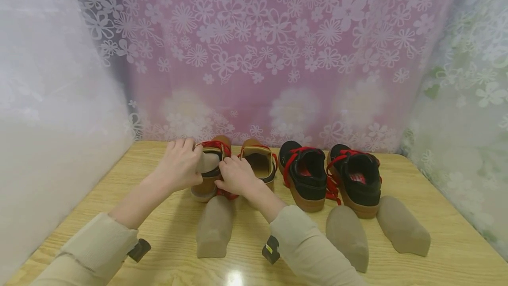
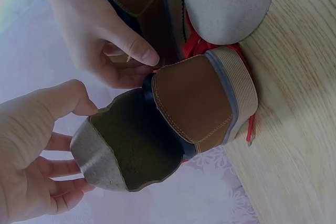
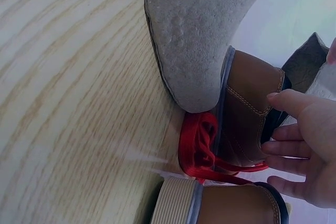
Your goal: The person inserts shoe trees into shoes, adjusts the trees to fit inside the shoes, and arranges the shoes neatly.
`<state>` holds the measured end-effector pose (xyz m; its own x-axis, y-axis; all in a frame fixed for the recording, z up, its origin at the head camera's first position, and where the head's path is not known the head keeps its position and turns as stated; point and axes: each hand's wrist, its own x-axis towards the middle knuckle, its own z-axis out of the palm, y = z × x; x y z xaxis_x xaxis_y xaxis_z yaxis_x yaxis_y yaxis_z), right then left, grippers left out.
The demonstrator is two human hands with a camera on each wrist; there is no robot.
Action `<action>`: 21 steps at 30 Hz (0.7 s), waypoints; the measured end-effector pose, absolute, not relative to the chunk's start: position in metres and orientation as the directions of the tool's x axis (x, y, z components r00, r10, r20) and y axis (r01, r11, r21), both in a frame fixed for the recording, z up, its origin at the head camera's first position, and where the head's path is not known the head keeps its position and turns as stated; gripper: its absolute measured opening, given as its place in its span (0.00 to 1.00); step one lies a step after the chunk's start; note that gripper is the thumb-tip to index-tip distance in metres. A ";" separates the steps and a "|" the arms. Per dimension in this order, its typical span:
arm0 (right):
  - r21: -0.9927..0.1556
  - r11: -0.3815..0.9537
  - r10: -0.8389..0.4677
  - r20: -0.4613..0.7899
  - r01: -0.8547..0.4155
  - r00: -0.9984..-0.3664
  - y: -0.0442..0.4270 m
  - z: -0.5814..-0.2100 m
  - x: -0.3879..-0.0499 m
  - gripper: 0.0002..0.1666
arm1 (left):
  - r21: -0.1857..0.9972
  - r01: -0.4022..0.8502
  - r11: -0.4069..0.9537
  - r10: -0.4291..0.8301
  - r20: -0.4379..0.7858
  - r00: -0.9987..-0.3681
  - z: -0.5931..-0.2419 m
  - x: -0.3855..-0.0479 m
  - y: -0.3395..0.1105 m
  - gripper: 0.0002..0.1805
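At the left of the shoe row, a brown shoe (image 1: 204, 187) with red laces stands heel toward me. A grey moulded-pulp shoe insert (image 1: 209, 162) sits partly in its opening; in the left wrist view its hollow end sticks out. My left hand (image 1: 178, 165) pinches the insert's end between thumb and fingers. My right hand (image 1: 239, 175) holds the collar of the same shoe, thumb near the heel and fingers along the side, as the right wrist view shows. Another brown shoe (image 1: 252, 142) stands just to the right, its opening showing no insert.
Two black shoes (image 1: 311, 187) with red laces stand farther right. Three grey inserts lie on the wooden table (image 1: 170, 233): one insert (image 1: 214, 228) behind the held shoe's heel, two others by the black shoes. A flowered curtain (image 1: 254, 78) hangs at the back.
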<state>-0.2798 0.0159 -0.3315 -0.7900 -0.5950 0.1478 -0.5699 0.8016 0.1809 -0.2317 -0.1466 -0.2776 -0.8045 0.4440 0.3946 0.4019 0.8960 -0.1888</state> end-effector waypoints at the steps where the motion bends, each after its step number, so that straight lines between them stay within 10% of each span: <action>1: 0.183 0.802 -0.595 0.148 -0.569 -0.790 0.016 -0.332 -0.280 0.26 | -0.193 0.401 0.895 0.445 0.394 -0.804 -0.278 -0.232 -0.146 0.24; 21: 0.139 0.832 -0.553 0.154 -0.537 -0.819 0.010 -0.334 -0.278 0.27 | -0.256 0.420 0.871 0.491 0.429 -0.758 -0.283 -0.237 -0.145 0.23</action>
